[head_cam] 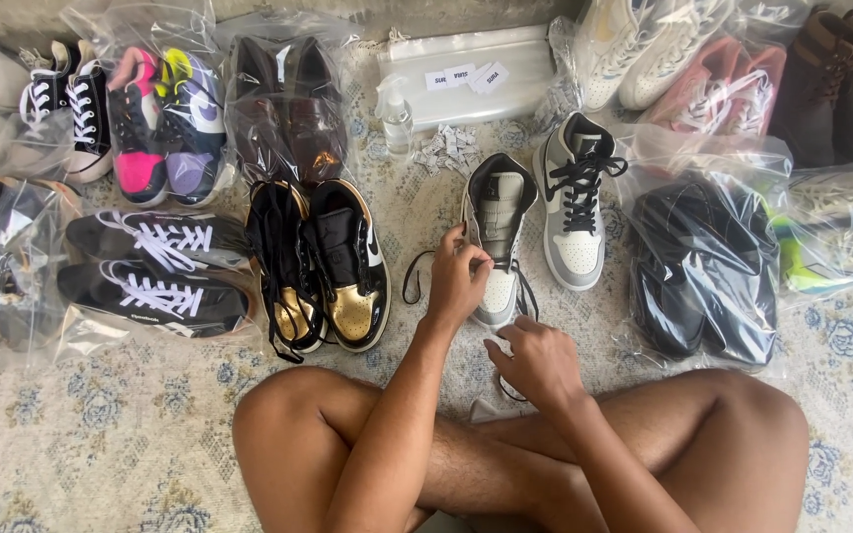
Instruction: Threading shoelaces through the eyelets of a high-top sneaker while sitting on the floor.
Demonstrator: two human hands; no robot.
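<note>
Clear plastic bags (703,266) hold shoes all round; white labels (466,76) lie on a folded stack.

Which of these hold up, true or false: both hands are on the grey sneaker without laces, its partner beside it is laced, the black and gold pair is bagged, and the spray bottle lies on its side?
1. Both hands work on the unlaced grey sneaker. True: the left hand pinches its side and the right hand is at its toe.
2. The other grey sneaker has black laces. True.
3. The black and gold pair is inside a plastic bag. False: it sits bare on the rug.
4. The spray bottle lies on its side. False: it stands upright.
</note>
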